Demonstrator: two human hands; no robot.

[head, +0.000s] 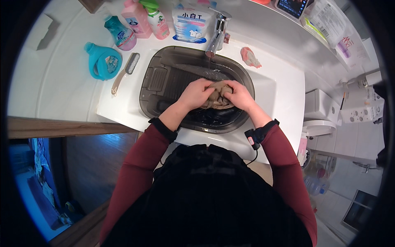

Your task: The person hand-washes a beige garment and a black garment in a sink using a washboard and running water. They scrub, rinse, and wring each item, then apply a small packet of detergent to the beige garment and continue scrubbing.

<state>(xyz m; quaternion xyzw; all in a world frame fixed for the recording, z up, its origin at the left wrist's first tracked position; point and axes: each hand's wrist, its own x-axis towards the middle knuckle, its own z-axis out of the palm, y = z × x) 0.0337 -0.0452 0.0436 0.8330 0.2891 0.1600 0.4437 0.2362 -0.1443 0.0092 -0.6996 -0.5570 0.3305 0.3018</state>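
Observation:
Both my hands grip a bunched, wet-looking tan cloth [219, 100] over a dark translucent plastic washbasin [145, 92]. My left hand [197, 92] has the cloth's left side, and my right hand [240, 95] has its right side. The basin rests in a white sink [268, 92] and has a ribbed washboard panel [179, 83] on its left. A thin stream of water falls from the chrome faucet [216, 35] into the basin just behind the cloth. Dark water or dark fabric lies in the basin's front part; I cannot tell which.
Left of the basin lie a scrub brush [125, 72] and a turquoise jug [103, 61]. Behind stand a teal bottle [122, 35], a pink bottle [138, 20], a spray bottle [157, 23] and a detergent pouch [189, 26]. A pink-and-white crumpled item [250, 57] sits right of the faucet.

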